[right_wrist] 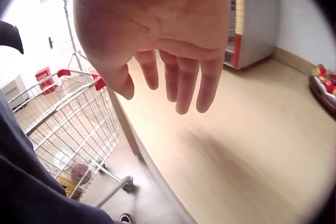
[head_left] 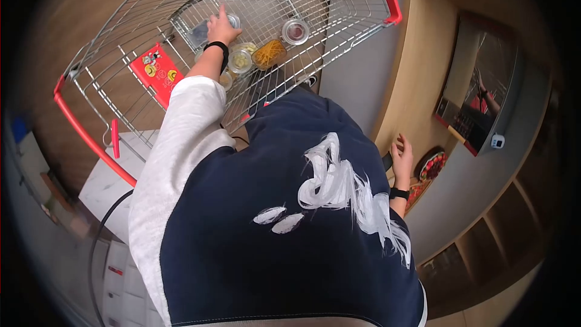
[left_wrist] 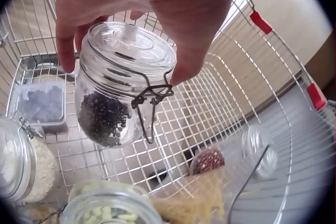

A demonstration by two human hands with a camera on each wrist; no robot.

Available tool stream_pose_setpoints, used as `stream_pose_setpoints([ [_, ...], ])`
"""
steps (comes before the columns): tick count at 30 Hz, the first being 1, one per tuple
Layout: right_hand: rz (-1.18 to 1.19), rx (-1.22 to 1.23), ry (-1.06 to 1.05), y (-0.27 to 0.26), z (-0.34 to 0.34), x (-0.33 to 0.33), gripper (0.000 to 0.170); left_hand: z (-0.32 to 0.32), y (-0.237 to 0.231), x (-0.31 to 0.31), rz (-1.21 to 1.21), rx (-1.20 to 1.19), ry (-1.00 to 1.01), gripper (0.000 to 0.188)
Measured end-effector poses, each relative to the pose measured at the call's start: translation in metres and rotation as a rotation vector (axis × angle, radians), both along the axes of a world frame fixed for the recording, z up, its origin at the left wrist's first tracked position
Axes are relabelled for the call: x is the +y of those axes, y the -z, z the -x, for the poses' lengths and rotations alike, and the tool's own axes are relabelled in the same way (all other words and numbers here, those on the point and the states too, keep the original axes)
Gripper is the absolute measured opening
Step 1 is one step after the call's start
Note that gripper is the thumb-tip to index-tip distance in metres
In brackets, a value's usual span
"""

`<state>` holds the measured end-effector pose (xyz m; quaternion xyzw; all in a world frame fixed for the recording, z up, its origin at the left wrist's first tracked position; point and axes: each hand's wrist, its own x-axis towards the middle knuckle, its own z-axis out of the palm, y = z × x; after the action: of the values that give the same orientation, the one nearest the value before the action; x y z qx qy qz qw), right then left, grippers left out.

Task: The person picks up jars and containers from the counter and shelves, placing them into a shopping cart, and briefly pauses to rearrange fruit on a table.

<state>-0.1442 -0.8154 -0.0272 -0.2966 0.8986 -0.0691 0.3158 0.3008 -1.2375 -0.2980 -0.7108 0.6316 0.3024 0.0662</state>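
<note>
My left hand (head_left: 223, 29) reaches down into a wire shopping cart (head_left: 77, 128). Its thumb and fingers grip a glass clip-top jar (left_wrist: 107, 116) by the lid; small black beans lie inside it, and the jar tilts a little in the left wrist view. Around it in the cart are a jar of pale pieces (left_wrist: 107, 212), a jar of cream-coloured flakes or grain (left_wrist: 39, 169), a clear tub of dark contents (left_wrist: 42, 104) and a jar of reddish beans (left_wrist: 209, 160). My right hand (right_wrist: 157, 35) hangs over the wooden counter (right_wrist: 252, 129), fingers loosely bent, holding nothing.
A jar of orange-yellow pasta (head_left: 269, 54) lies in the cart. Red plastic corners (head_left: 393, 10) cap the cart's rim. On the counter stand a grey appliance with red edges (right_wrist: 257, 19) and a dish of red fruit (right_wrist: 325, 85). A white cabinet (head_left: 112, 197) stands at the left.
</note>
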Motion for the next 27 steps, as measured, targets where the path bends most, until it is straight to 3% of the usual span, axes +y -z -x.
stream_pose_setpoints([
  [5,0.004,-0.106,0.155,0.02,-0.015,0.071,0.044,-0.019,0.038,0.015,-0.107,-0.044,0.212,0.1],
  [11,0.052,-0.259,0.39,0.039,-0.036,0.109,0.044,-0.031,0.045,0.021,-0.083,-0.056,0.275,0.097],
  [14,0.2,-0.244,0.246,0.063,-0.026,0.142,0.043,-0.037,0.068,0.022,-0.092,-0.071,0.262,0.098],
  [15,0.067,-0.189,0.288,0.051,-0.027,0.128,0.042,-0.035,0.072,0.024,-0.098,-0.058,0.227,0.1],
  [17,0.032,-0.129,0.314,0.04,-0.03,0.106,0.04,-0.035,0.052,0.026,-0.124,-0.116,0.24,0.098],
  [18,0.034,-0.103,0.338,0.034,-0.029,0.097,0.04,-0.049,0.08,0.02,-0.158,-0.143,0.283,0.098],
  [21,0.159,-0.008,0.29,0.032,-0.016,0.081,0.04,-0.065,0.101,0.011,-0.084,-0.103,0.381,0.096],
  [23,0.269,0.066,0.28,0.013,-0.008,0.054,0.028,-0.063,0.088,-0.004,-0.104,-0.068,0.374,0.096],
  [25,0.347,0.139,0.331,-0.008,-0.003,0.041,0.023,-0.058,0.089,-0.027,-0.08,-0.076,0.404,0.076],
  [27,0.255,0.204,0.207,-0.007,0.012,0.028,0.023,-0.051,0.061,-0.041,0.098,0.08,0.37,0.068],
])
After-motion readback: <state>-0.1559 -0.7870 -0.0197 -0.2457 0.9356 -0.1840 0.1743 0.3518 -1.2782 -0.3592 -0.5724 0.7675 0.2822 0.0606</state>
